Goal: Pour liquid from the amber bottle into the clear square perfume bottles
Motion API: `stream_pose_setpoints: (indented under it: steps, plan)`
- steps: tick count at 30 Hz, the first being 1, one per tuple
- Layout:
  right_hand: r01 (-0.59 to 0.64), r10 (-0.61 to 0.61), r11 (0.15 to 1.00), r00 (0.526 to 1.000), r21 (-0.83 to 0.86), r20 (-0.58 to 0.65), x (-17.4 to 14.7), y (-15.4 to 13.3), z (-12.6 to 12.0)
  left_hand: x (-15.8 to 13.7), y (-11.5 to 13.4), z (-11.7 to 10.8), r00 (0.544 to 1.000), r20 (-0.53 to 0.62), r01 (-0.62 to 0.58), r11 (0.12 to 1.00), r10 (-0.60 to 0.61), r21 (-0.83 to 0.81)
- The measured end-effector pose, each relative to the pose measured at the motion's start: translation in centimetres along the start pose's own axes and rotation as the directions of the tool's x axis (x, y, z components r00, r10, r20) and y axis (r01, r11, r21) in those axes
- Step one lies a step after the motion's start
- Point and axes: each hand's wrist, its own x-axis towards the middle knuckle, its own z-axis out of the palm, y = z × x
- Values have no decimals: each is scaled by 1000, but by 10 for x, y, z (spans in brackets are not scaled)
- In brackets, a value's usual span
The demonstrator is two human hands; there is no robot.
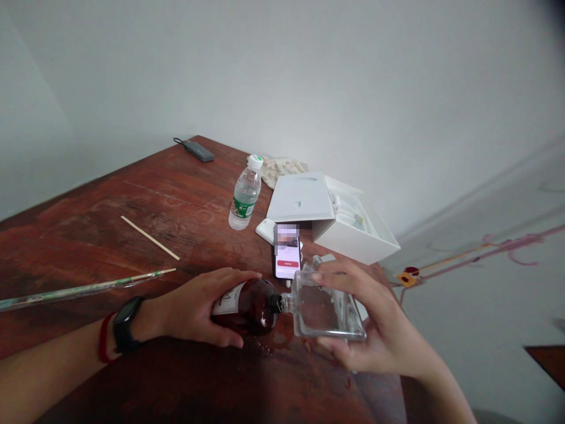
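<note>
My left hand (207,306) is wrapped round a dark brown bottle (256,306) with a white label, tilted so its black neck points right. In my right hand (366,318) is a clear square glass bottle (322,306), gripped by its sides and tipped toward the brown one. The two mouths meet, or nearly so; I cannot tell whether they touch. Wet drops lie on the wooden table (212,383) below them. Just beyond the bottles, a phone (287,265) with a lit screen leans against a white object (265,229).
A capped water bottle (245,197) stands behind. To its right are a white box lid (302,200) and an open white box (362,235). A wooden stick (150,237) and a wrapped stick bundle (88,290) lie left. A grey device (198,151) sits near the far corner.
</note>
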Motion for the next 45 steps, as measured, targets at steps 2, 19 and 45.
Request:
stream_pose_setpoints:
  steps: [2, 19, 45]
  plan:
    - [-3, 3, 1000, 1000, 6, -1, 0, 0, 0, 0, 0, 0, 1000, -3, -2, 1000, 2, 0]
    - [-10, 9, 1000, 1000, 15, 23, 1, -2, -1, 0, 4, -1, 1000, 1, 15, 1000, -15, 0]
    - [-16, 16, 999, 1000, 27, 18, 1, -1, -1, 0, 2, 0, 1000, 1, 9, 1000, -9, -1]
